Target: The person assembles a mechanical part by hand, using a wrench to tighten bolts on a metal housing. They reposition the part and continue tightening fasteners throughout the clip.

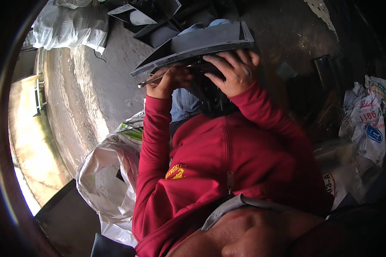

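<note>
A long dark grey frame-like part [201,43] with a raised rim lies tilted across my lap. My left hand [170,81] is closed around a slim metal wrench [146,82], its rounded end sticking out to the left. The wrench's other end reaches under the near edge of the part, where my fingers hide it. My right hand [236,70] grips the part's near edge toward its right end, fingers spread along the rim and thumb below. Dark structure between my hands is too shadowed to make out.
Several similar dark frame parts [158,32] lie on the floor beyond my knees. Clear plastic wrapping [70,28] is at the far left. A white woven sack [111,171] stands by my left side, and another white sack [364,120] lies at the right.
</note>
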A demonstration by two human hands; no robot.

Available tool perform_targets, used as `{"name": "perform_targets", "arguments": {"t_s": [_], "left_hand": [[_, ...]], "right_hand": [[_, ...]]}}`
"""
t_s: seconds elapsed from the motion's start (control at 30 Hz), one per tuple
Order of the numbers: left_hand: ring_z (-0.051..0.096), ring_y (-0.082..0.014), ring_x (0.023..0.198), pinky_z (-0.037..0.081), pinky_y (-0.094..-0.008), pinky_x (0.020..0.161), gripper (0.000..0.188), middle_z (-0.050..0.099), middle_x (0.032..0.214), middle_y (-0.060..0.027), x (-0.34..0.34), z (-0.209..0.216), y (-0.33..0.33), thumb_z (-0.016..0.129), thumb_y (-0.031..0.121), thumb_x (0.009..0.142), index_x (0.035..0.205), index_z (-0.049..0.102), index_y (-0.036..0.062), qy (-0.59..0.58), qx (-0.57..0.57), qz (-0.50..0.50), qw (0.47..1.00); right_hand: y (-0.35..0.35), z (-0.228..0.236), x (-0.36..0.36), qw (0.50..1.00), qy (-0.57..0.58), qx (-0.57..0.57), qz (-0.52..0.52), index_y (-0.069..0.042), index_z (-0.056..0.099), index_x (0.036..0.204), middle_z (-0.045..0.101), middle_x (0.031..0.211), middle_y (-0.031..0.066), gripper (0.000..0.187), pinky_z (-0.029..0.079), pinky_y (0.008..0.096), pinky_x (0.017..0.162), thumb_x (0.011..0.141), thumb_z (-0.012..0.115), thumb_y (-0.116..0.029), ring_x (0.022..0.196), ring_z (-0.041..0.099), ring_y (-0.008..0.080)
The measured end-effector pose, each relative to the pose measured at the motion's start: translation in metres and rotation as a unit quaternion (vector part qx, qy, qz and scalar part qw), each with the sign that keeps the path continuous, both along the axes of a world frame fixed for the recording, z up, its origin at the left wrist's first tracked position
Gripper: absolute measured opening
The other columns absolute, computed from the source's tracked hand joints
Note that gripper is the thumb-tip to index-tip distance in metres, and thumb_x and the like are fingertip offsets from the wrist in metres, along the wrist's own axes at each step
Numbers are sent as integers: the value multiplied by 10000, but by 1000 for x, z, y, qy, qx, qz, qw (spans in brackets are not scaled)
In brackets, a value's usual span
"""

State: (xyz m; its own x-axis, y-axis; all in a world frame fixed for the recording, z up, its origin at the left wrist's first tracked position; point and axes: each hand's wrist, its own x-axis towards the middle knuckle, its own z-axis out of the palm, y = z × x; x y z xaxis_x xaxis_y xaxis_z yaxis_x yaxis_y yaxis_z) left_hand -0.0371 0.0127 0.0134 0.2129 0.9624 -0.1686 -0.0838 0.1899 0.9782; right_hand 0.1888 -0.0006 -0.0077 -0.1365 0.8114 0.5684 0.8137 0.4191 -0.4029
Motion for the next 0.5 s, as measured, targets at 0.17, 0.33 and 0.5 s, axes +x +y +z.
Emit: {"name": "perform_targets", "arguments": {"t_s": [0.17, 0.33, 0.5], "left_hand": [[715, -266, 850, 586, -328, 708, 311, 700, 1009, -203, 21, 18, -20, 581, 191, 980, 1104, 615, -91, 37, 71, 74, 994], [705, -256, 725, 547, -312, 610, 136, 716, 875, -120, 36, 27, -15, 678, 127, 881, 945, 691, 8, 373, 302, 37, 876], [672, -299, 674, 532, -368, 568, 109, 683, 795, -99, 44, 36, -8, 704, 143, 835, 911, 698, 66, 404, 332, 12, 852]], "right_hand": [[1, 6, 0, 1000, -4, 4, 5, -277, 705, 1106, 620, 1027, -71, 467, 297, 400, 939, 659, 830, -324, 1045, 543, 181], [2, 7, -3, 1000, -1, 17, 8, -265, 695, 1094, 629, 1010, -80, 445, 298, 411, 897, 669, 807, -336, 979, 546, 172], [0, 12, -2, 1000, -4, 10, 14, -250, 690, 1118, 629, 1025, -68, 459, 296, 415, 900, 680, 797, -336, 996, 544, 178]]}}
